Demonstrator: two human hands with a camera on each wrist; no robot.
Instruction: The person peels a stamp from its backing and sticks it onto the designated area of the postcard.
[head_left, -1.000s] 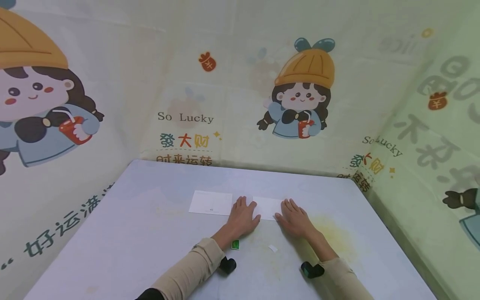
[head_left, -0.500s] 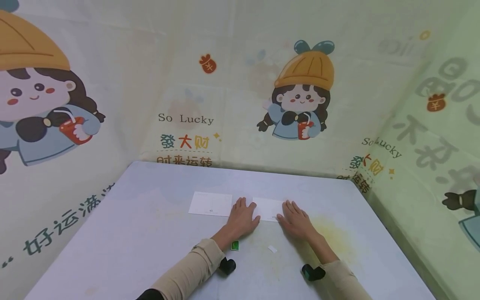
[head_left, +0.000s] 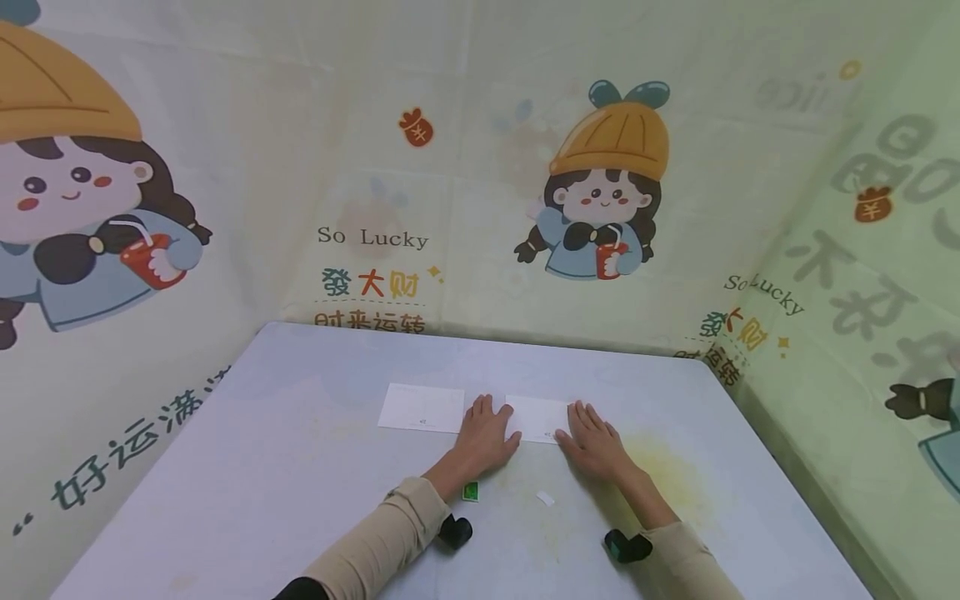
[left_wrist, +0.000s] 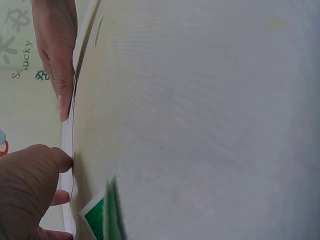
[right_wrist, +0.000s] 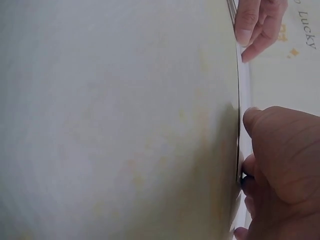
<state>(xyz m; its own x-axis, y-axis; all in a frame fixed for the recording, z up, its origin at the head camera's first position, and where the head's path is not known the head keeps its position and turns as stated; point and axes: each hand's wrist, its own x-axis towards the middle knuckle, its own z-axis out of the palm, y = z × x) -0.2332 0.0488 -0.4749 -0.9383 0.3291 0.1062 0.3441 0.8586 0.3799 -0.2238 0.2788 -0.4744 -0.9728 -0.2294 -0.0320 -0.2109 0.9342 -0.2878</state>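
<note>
Two white paper rectangles, possibly envelopes or postcards, lie side by side on the table. My left hand (head_left: 486, 433) rests between them, its thumb and fingertips over the left edge of the right-hand white rectangle (head_left: 536, 417). The left-hand white rectangle (head_left: 422, 407) has a tiny printed mark near its lower edge. At the other rectangle's right edge, my right hand (head_left: 592, 439) lies with fairly straight fingers. In the left wrist view, a green stamp-like piece (left_wrist: 95, 220) shows a serrated white border; it sits on the table near my left wrist.
A small white paper scrap (head_left: 545, 498) lies on the white table (head_left: 300, 467) between my forearms. Black wrist-camera mounts (head_left: 455, 532) hang beside both sleeves. Printed cloth walls (head_left: 465, 208) enclose the table's back and sides.
My right hand has slid slightly to the right along the right-hand rectangle, uncovering more of its right end and a small printed mark. The left hand has stayed in place.
</note>
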